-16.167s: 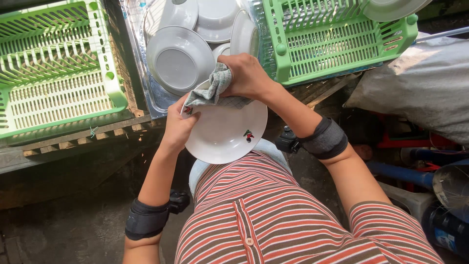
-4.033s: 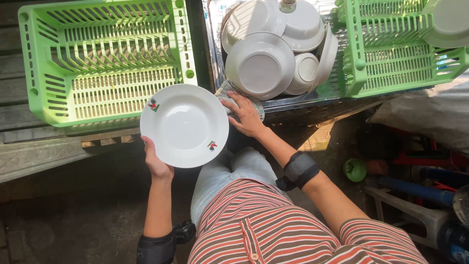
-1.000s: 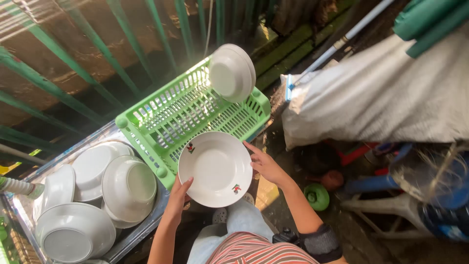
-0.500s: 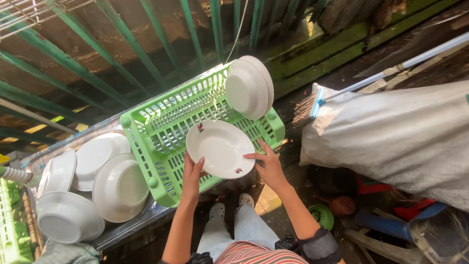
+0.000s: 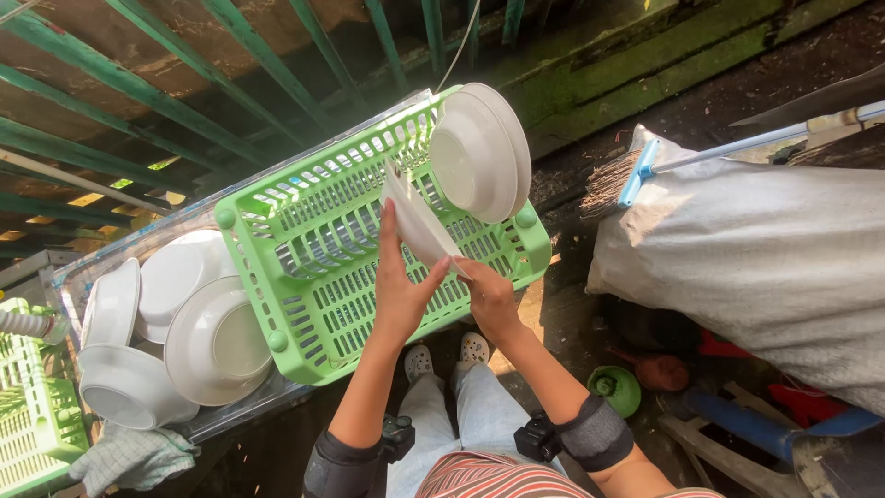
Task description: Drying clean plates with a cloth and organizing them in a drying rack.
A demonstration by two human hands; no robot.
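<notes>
In the head view, both hands hold one white plate (image 5: 419, 219) tilted on edge over the green basket (image 5: 323, 267). The left hand (image 5: 398, 286) lies flat against the plate's underside, fingers stretched up toward 12 o'clock and thumb hooked at the lower rim. The right hand (image 5: 484, 293) pinches that same lower rim from 4 o'clock of the plate, so the two hands sit close together, both clamped on the plate. The plate stands in the basket's right half, just at 8 o'clock of two white plates (image 5: 479, 152) that already stand on edge against the basket's far right corner; whether it touches them I cannot tell. At 9 o'clock of the basket a clear tray (image 5: 230, 410) holds a pile of white bowls (image 5: 175, 323), some leaning on each other. At 7 o'clock of that pile a grey cloth (image 5: 134, 456) lies crumpled, and a second green basket (image 5: 28, 406) shows at the left edge. At 3 o'clock of the hands a big grey sack (image 5: 765, 258) lies with a broom (image 5: 645, 171) resting on its top. Below the hands, at 6 o'clock, the person's feet in pale clogs (image 5: 447, 355) stand on the ground, with a small green lid-like thing (image 5: 616, 387) at 4 o'clock. Green bars (image 5: 230, 55) run across the top.
</notes>
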